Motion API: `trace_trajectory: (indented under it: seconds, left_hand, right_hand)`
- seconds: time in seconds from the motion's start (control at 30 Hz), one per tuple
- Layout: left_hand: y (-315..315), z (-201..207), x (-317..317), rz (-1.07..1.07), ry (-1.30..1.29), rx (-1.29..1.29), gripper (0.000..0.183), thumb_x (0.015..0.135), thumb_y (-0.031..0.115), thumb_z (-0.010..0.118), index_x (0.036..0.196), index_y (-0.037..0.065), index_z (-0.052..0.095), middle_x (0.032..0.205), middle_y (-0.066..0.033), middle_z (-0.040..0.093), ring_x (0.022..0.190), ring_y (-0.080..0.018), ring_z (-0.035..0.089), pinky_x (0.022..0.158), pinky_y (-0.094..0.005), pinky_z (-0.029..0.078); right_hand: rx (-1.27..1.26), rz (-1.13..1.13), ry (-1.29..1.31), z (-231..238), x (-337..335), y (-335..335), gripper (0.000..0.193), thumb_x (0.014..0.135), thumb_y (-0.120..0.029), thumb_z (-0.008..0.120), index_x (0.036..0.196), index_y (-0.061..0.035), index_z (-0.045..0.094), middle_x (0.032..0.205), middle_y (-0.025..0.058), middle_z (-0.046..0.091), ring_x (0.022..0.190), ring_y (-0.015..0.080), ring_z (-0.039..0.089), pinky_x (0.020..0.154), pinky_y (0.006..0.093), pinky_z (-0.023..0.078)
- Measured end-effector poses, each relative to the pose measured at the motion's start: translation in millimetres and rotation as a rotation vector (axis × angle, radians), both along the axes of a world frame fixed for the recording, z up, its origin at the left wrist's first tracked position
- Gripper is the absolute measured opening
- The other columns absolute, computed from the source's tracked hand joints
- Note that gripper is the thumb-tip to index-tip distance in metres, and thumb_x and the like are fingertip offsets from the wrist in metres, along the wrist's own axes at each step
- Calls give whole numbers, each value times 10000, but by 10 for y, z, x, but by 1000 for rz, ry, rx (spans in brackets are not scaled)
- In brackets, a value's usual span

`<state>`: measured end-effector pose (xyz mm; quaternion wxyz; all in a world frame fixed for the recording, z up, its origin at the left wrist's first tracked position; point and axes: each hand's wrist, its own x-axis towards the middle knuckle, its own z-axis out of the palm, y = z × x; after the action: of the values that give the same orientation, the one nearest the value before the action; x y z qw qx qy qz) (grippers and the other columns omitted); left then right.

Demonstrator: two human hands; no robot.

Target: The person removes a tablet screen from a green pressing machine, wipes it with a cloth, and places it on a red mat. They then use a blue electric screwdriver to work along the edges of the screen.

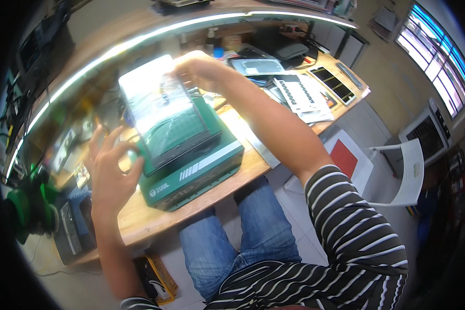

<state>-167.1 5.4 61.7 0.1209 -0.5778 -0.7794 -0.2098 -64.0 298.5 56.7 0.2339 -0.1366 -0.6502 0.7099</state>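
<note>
A large green box [196,170] with white stripes on its front sits near the table's front edge. On top of it is a dark-edged, flat rectangular case [160,111] with a glossy, clear-looking top. Strong glare whitens the case's far half. My right hand [196,70] reaches across and grips the far right corner of the case, its fingertips partly lost in the glare. Beside the case's near left edge, my left hand [113,165] brings thumb and forefinger together in a ring, with the other fingers raised. Whatever lies in that pinch is too small to make out.
Papers and cut sheets [302,98] lie at the right, near a dark-celled panel [333,84]. A lit strip [191,19] edges the shelf behind. Green equipment [31,212] stands at the far left. A white chair [408,165] is off to the right.
</note>
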Motion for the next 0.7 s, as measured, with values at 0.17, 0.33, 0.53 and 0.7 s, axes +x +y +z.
trace_trajectory:
  seconds: [0.17,0.33,0.53,0.7]
  left_hand:
    - [43,10,-27,20,-43,-40,176,763,162,732,929,109,711,1368,-146,607,1447,-390,323,1162,-515,184]
    - [41,-39,-88,-18,-94,-33,179,761,143,725,932,95,702,1364,-138,610,1439,-393,336,1160,-504,220]
    - [-55,-111,-75,63,-6,70,243,825,118,723,1063,79,694,1375,-142,603,1458,-364,318,1163,-490,274]
    - [-290,-278,833,-233,-539,425,417,842,89,706,1244,15,621,1347,-163,606,1318,-328,517,1094,-454,405]
  right_hand:
    - [-232,-135,142,119,229,-116,194,881,-116,665,984,43,705,870,134,685,711,216,647,660,356,535]
    - [-464,-292,429,17,816,-116,152,894,-113,626,935,30,656,805,124,656,732,258,692,683,384,602]
    - [-497,-380,517,-429,2103,-485,228,950,-225,619,1074,-37,658,938,59,668,882,235,689,667,374,523]
    - [-542,-581,324,-1115,3124,-1291,269,961,-279,631,1119,-61,639,938,20,669,857,176,690,538,311,489]
